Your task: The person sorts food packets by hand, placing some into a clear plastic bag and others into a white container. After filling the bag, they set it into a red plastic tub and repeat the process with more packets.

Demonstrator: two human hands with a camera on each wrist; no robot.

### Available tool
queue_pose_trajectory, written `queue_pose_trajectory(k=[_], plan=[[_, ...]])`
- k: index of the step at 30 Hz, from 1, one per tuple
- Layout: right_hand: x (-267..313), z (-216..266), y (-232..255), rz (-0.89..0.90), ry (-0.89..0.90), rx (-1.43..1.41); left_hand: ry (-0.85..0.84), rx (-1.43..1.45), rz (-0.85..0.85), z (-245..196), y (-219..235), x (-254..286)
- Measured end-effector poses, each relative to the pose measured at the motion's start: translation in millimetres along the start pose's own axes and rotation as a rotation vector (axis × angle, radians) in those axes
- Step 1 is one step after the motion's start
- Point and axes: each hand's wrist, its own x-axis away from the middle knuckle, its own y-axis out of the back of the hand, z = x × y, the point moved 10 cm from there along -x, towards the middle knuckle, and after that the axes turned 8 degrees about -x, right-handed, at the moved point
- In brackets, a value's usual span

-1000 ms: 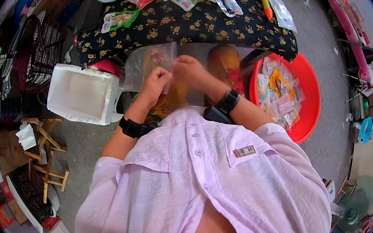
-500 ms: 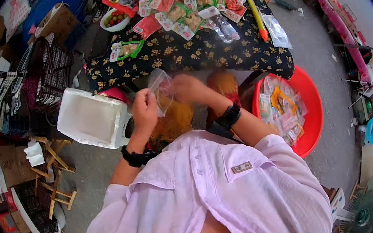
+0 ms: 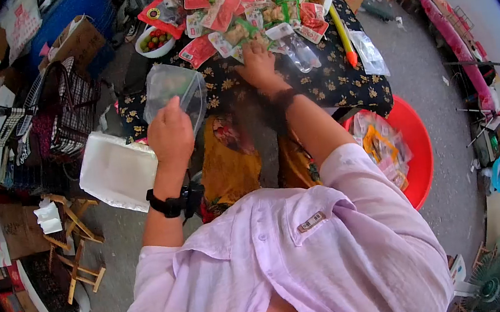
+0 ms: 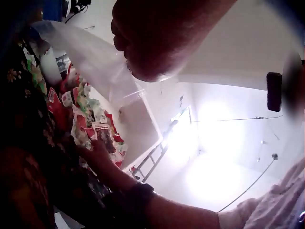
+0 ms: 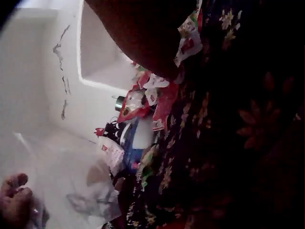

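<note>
My left hand pinches the edge of a clear plastic bag, which hangs spread out over the near left part of the table. A green-edged packet on the cloth shows faintly through it. In the left wrist view the bag stretches out from under the hand. My right hand reaches onto the near side of the pile, its fingers spread over a green-and-white food packet. Beside those fingers lies a clear and silver pouch, and a red packet lies to the left.
A flowered dark cloth covers the table. White bowl with small fruits stands at its left, and a yellow-orange stick at its right. On the floor are a white foam box and a red tub of packets.
Both hands were together at the bag in front of the lap. My right hand has let go and moved forward to the packets; the left has carried the bag left and forward over the table.
</note>
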Motion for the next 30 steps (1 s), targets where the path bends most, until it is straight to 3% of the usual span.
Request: queue_pose_trajectory(k=[7,10,14,17,20,22,24,26,29,30], plan=[[-19,-3,-21,0.026,0.082,0.349,0.094,0.015,0.232,-6,-54,-20],[-20,-28,-33,0.249,-0.035,0.211,0.123,0.076,0.293,-12,-85,-25],[5,-24,53,-0.125,0.021,-0.244,0.197,0.201,0.522,-32,-133,-24],[23,-73,84,-0.237,-0.286,-0.557,0.243,0.298,0.638,-51,-168,-16],[60,-112,80,-0.351,-0.442,-1.197,0.256,0.39,0.703,-73,-189,-11],[72,-83,107,-0.377,-0.338,-1.269,0.274,0.46,0.712,-85,-193,-9],[84,-82,107,-0.364,-0.402,-1.379,0.283,0.524,0.681,-92,-195,-8],[98,-97,83,-0.306,-0.634,-1.522,0.284,0.583,0.602,-95,-195,-9],[112,-101,76,-0.262,-0.721,-1.385,0.319,0.627,0.627,-97,-198,-7],[110,-98,71,-0.213,-0.646,-1.453,0.307,0.64,0.634,-99,-200,-6]])
